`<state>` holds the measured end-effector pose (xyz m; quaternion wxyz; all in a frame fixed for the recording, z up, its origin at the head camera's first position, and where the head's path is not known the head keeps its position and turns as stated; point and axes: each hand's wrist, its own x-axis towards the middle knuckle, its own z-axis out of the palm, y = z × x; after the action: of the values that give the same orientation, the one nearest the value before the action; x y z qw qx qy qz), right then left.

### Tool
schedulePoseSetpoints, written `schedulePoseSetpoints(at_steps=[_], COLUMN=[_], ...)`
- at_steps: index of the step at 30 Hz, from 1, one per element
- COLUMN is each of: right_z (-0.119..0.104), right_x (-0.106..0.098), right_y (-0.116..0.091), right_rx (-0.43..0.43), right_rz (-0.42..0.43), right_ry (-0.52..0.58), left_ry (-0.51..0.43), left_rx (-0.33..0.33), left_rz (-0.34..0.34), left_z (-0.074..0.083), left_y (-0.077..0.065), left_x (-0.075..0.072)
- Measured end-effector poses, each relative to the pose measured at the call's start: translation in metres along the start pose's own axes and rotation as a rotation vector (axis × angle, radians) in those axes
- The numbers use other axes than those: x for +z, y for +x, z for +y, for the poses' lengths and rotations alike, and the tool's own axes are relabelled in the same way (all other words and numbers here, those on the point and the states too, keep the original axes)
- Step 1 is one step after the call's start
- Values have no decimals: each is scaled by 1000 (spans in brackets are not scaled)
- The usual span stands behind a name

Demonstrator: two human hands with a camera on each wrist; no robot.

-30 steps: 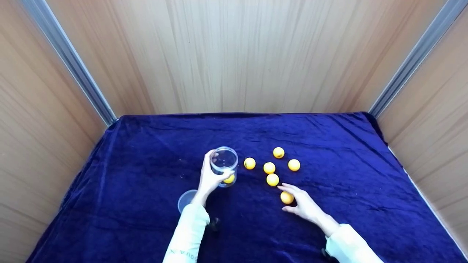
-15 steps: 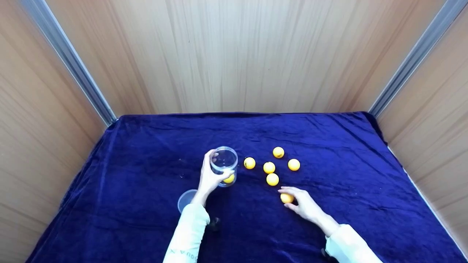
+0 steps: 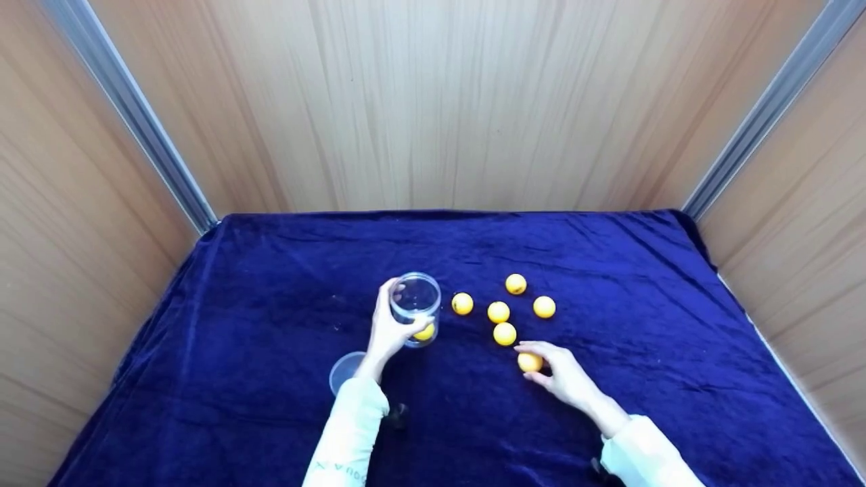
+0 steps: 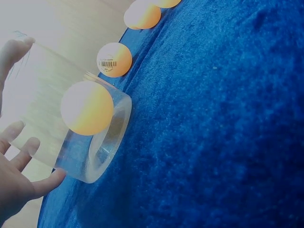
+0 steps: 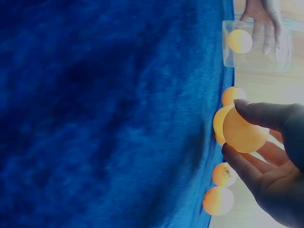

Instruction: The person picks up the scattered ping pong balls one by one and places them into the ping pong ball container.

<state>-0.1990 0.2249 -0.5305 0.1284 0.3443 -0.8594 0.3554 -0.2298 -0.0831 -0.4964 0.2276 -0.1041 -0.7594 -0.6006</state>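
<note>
My left hand (image 3: 390,333) grips the side of a clear plastic jar (image 3: 415,295) that stands upright on the cloth, its mouth uncovered. One orange ping-pong ball (image 4: 87,108) lies inside, near the jar's bottom. Thumb and fingertips of my right hand (image 3: 570,379) pinch another ping-pong ball (image 5: 245,129). In the right wrist view that ball shows just above the cloth and overlaps others behind it. Several loose ping-pong balls (image 3: 505,333) lie between the jar and my right hand.
A clear round lid (image 3: 344,370) lies left of the jar, partly under my left forearm. Dark blue velvet cloth (image 3: 270,419) covers the table. Wood-grain panels (image 3: 446,108) enclose the back and both sides.
The fingers of my right hand have drawn together around the ping-pong ball, and it has shifted slightly away from me. My left hand and the jar have stayed in place.
</note>
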Motion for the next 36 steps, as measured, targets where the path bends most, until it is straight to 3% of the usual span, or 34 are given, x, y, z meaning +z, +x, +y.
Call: schedulePoseSetpoints(at_steps=[12, 18, 21, 25, 30, 36], right_z=[-11, -20, -35, -57, -68, -74], right_x=[-10, -11, -15, -21, -21, -16], right_y=[14, 28, 39, 52, 65, 79], right_rx=[43, 39, 25, 1, -20, 5], right_rz=[48, 78, 90, 93, 84, 54], right_ry=[86, 114, 123, 132, 156, 237], left_ry=[-9, 5, 11, -6, 29, 19], left_rx=[4, 15, 3, 8, 12, 29], left_rz=[0, 3, 2, 3, 2, 11], left_z=[-3, -24, -38, -44, -38, -8], left_y=[-1, 1, 2, 2, 2, 0], left_x=[0, 3, 4, 5, 5, 1])
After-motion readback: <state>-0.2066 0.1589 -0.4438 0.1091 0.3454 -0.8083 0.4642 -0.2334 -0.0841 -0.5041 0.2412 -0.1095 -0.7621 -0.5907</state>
